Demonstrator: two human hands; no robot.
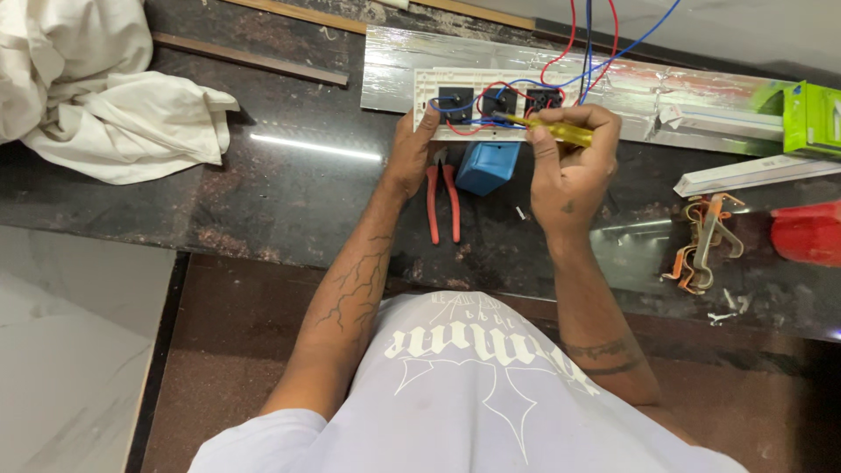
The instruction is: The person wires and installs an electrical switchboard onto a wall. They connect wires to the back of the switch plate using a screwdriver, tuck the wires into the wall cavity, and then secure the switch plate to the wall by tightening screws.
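Observation:
A white switch plate (491,79) lies face down on the dark stone counter (289,201), with black modules and red and blue wires (583,52) running into it. My left hand (412,153) steadies the plate's near left edge. My right hand (569,162) grips a yellow-handled screwdriver (561,132), its tip pointing left at the middle module. Red-handled pliers (442,201) and a small blue box (488,166) lie between my hands.
A crumpled white cloth (96,88) sits at the far left. A shiny foil-wrapped strip (701,101), a green box (810,118), a white strip (753,175), a red object (810,232) and orange metal clips (705,241) crowd the right side.

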